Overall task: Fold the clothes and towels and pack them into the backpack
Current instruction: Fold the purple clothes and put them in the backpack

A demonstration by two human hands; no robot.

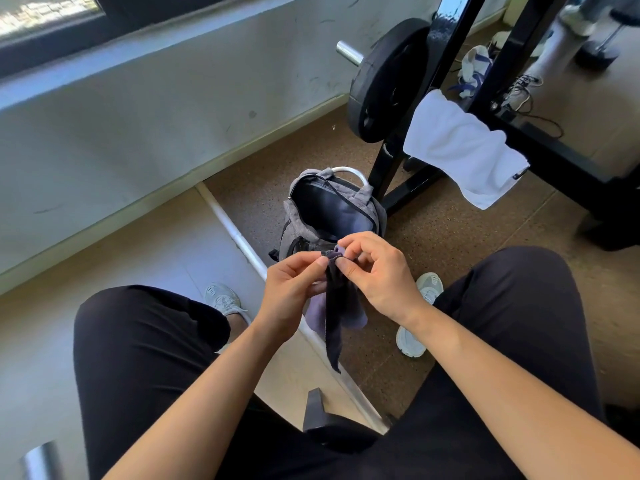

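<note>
Both hands are together in front of the knees, each pinching the top edge of a dark cloth. The left hand grips it between thumb and curled fingers. The right hand does the same just beside it, thumbs nearly touching. The cloth hangs down in a narrow strip between the legs, clear of the floor, with a paler purple part bunched behind it.

The backpack stands on the brown mat just beyond the hands, grey, unzipped, its mouth gaping toward the person. The hands cover its lower front. It sits at the mat's left edge, where a white strip runs between the mat and the pale floor.

A white towel is draped over a black rack to the backpack's right, well apart from the hands. The rack's foot reaches the mat close behind the backpack. A black plate on a steel bar hangs at the rack's left side, above the backpack.

Two pale shoes, the left and the right, are planted either side of the hanging cloth. A black bench edge shows between the thighs. More shoes and cords lie on the floor behind the rack.
</note>
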